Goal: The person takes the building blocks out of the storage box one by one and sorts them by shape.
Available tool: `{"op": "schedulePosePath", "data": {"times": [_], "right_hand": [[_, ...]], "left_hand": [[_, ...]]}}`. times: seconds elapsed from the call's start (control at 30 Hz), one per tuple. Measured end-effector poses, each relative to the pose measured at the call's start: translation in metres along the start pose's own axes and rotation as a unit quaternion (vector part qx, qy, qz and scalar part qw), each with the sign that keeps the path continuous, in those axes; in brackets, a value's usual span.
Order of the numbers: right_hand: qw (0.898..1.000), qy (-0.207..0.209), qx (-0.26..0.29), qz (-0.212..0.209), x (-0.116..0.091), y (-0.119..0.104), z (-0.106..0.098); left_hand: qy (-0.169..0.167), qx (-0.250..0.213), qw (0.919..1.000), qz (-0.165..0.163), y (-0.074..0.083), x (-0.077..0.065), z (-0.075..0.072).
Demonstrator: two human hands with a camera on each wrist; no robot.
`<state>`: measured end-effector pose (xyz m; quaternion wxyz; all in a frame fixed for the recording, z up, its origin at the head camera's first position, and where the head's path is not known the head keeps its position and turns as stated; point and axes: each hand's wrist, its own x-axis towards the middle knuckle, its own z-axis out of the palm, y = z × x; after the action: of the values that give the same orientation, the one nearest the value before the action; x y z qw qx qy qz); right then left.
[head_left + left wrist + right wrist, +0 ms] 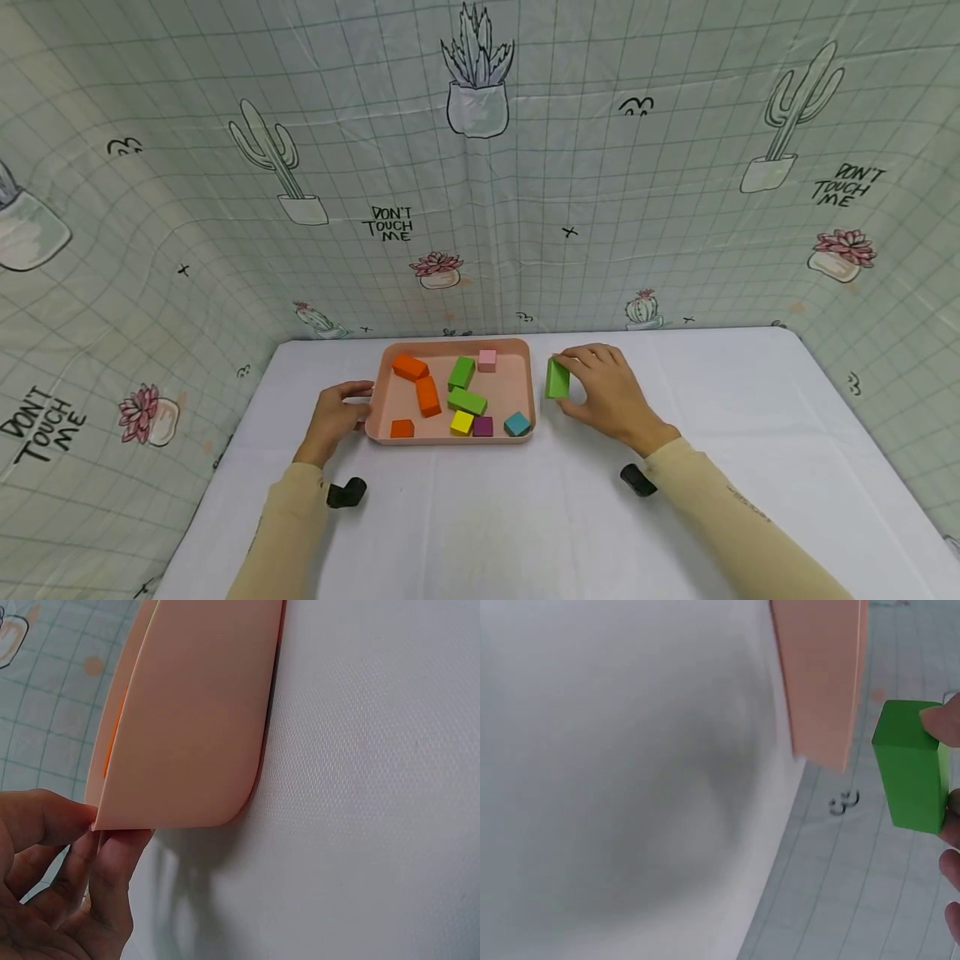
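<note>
My right hand (609,393) pinches a green block (557,379) between thumb and fingers, just off the right side of a shallow pink tray (450,343). In the right wrist view that green block (911,769) is held up off the white table, apart from the tray. At the tray's left side, my left hand (336,419) grips its rim, with fingertips on both faces of the edge in the left wrist view. Inside the tray lie orange blocks (428,397), two green blocks (467,401), and a pink cube (487,360).
Also in the tray, along its near side, are a yellow block (462,423), a purple block (483,427) and a blue block (517,424). The tray stands near the far edge of the white table (480,517). Behind it hangs a grid-patterned cloth (525,183).
</note>
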<state>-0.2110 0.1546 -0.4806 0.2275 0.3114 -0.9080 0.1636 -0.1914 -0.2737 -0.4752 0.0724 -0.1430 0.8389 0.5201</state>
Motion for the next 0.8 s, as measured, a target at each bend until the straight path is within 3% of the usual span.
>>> {"op": "schedulePosePath", "data": {"times": [0.47, 0.6, 0.8], "right_hand": [[0.999, -0.012, -0.01, 0.043, -0.033, 0.049, -0.015], [0.999, -0.027, -0.012, 0.043, -0.041, 0.058, -0.014], [0.997, -0.059, -0.02, 0.049, -0.045, 0.071, -0.015]], "left_hand": [[0.001, 0.004, 1.0, -0.001, -0.001, 0.0, 0.0], [0.001, 0.009, 0.9999, -0.008, -0.004, -0.003, 0.0], [0.003, 0.004, 1.0, 0.008, -0.003, -0.002, 0.001]]}}
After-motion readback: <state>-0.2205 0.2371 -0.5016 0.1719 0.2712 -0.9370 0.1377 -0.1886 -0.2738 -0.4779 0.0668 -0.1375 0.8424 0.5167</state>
